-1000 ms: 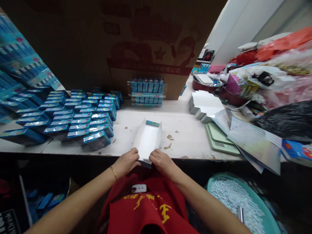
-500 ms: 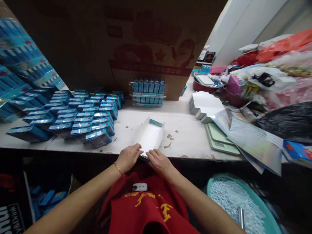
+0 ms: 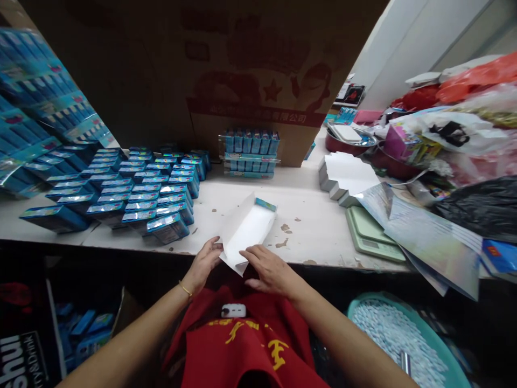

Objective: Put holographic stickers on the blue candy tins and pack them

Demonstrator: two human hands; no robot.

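A partly folded white cardboard box [image 3: 251, 229] lies slanted on the table, its pale inside facing up and a blue printed end at its far side. Its near end juts over the table's front edge, with the flap spread out. My left hand [image 3: 205, 263] is beside the near left corner, fingers loosely bent and apart from the thumb; whether the fingertips touch the card I cannot tell. At the near right side, the fingers of my right hand [image 3: 271, 270] reach over the box wall, with the thumb lower down on the outside.
Rows of small blue boxes [image 3: 139, 188] stand on the left. A filled display pack [image 3: 251, 153] leans against a large brown carton [image 3: 258, 64]. To the right are stacked white card [image 3: 349, 175], a green scale [image 3: 374, 237] and plastic bags. Below sits a teal basin [image 3: 353, 307] of pale pieces.
Both hands have parted from their close hold on the box's near end. The near flap has spread open and the box has turned slightly. The view has shifted a little.
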